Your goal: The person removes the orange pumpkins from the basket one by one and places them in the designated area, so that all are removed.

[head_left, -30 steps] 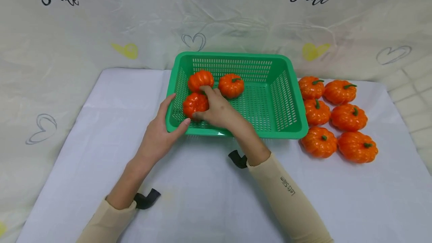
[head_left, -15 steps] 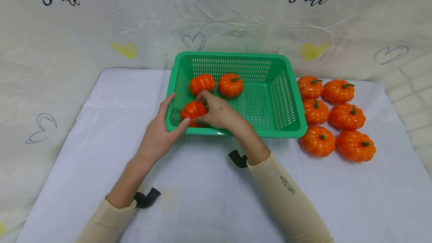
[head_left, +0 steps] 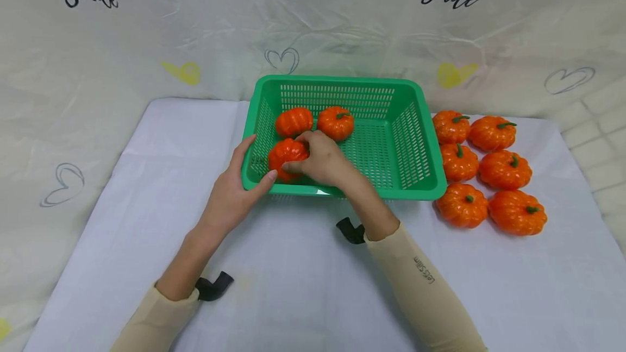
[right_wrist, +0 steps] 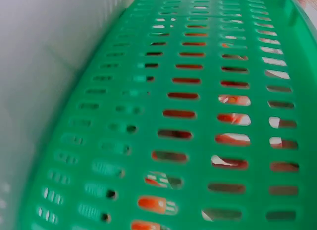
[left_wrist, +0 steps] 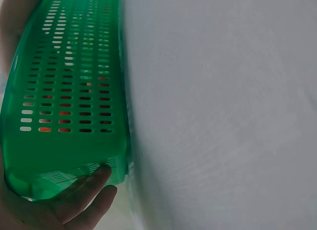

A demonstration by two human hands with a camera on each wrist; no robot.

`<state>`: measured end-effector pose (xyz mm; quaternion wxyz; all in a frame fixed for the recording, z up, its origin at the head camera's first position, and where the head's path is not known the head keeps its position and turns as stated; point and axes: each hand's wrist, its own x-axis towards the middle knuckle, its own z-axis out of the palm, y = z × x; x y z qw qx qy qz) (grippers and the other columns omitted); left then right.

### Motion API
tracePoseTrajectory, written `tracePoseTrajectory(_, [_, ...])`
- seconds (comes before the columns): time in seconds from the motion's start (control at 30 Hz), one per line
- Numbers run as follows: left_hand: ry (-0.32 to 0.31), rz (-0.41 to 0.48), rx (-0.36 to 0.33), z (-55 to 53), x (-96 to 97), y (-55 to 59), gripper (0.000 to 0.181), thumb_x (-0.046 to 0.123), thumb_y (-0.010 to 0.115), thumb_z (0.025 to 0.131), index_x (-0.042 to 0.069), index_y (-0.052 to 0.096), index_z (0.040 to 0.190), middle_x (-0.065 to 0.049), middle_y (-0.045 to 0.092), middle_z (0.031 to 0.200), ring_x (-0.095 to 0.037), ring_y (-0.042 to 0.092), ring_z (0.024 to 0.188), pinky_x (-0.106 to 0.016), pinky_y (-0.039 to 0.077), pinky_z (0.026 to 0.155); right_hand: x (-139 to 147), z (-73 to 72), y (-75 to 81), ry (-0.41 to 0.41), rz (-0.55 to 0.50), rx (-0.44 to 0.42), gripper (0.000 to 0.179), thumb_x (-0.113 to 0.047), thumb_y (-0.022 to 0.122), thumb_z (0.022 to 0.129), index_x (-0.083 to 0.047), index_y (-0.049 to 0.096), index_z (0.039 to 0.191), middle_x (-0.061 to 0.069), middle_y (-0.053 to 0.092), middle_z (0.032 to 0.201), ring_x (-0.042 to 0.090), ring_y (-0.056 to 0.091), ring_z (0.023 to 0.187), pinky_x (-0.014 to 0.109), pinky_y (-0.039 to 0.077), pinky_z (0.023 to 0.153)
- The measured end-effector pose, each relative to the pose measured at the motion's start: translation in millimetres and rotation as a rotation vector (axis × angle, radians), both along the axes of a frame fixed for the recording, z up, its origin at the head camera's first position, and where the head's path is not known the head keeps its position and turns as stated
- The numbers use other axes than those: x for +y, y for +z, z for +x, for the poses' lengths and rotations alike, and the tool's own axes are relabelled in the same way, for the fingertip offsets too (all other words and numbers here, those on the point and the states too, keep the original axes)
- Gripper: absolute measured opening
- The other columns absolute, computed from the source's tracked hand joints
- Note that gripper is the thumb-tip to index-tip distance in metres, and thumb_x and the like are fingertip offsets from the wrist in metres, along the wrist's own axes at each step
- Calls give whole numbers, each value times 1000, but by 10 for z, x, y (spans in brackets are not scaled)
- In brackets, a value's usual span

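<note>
Inside the green basket point(head_left: 342, 193), my right hand point(head_left: 323, 159) grips a small orange-red pumpkin point(head_left: 285, 155) at the left front, thumb on its near side and fingers at its far right. Two more pumpkins sit behind it: a ribbed one point(head_left: 293, 122) at the back left and another point(head_left: 336, 123) with a green stem beside it. My left hand point(head_left: 230, 194) holds the basket's left front corner, its thumb over the front rim. In the left wrist view, the fingers point(left_wrist: 91, 195) lie along the outer end wall. The right wrist view shows mainly the slotted basket wall point(right_wrist: 198, 141), hiding that hand.
Several orange pumpkins point(head_left: 505, 170) with green stems stand in two columns right of the basket, the nearest close against its wall. A white cloth point(head_left: 283, 287) covers the table. Behind it hangs a pale printed sheet point(head_left: 342, 15).
The pumpkin in my right hand shifted toward the front left corner, then back and slightly right, turning a little. The back-left pumpkin moved slightly right. My left hand stayed on the basket corner.
</note>
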<state>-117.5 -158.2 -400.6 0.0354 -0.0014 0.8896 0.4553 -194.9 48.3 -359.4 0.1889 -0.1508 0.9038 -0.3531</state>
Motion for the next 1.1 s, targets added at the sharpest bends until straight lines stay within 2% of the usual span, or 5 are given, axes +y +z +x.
tracePoseTrajectory(0.13, [1, -8, 10, -2, 0, 9, 81, 62, 62, 97, 52, 14, 162, -8, 64, 135, -27, 65, 107, -40, 54, 82, 79, -5, 47, -46, -66, 39, 67, -31, 83, 90, -2, 53, 143, 13, 59, 140, 29, 60, 124, 47, 54, 105])
tracePoseTrajectory(0.27, [4, -7, 10, -1, -4, 15, 81, 63, 62, 97, 53, 14, 162, -10, 58, 148, -29, 63, 117, -48, 53, 93, 172, -10, 81, -93, -164, 76, 63, -26, 85, 87, -5, 51, 135, 14, 58, 138, 32, 59, 122, 49, 56, 102])
tracePoseTrajectory(0.47, [6, -3, 4, -1, -8, 9, 82, 62, 62, 97, 52, 14, 162, -11, 54, 153, -30, 61, 121, -45, 51, 93, 321, 1, 142, -148, -266, 67, 64, -22, 85, 86, -11, 42, 133, 14, 52, 142, 34, 58, 125, 50, 57, 99])
tracePoseTrajectory(0.9, [5, 7, 0, 2, -8, -8, 81, 62, 63, 96, 55, 13, 161, -9, 49, 158, -30, 59, 126, -49, 51, 97, 544, 16, 160, -123, -377, 200, 71, -12, 87, 84, -12, 41, 138, 13, 56, 143, 31, 59, 125, 51, 56, 102])
tracePoseTrajectory(1.1, [4, 4, 0, -2, -7, -4, 82, 63, 63, 96, 54, 14, 161, -10, 50, 157, -30, 60, 124, -47, 52, 95, 659, 29, 193, -120, -369, 228, 73, -19, 86, 87, -27, 49, 149, 3, 56, 147, 27, 57, 128, 52, 55, 103])
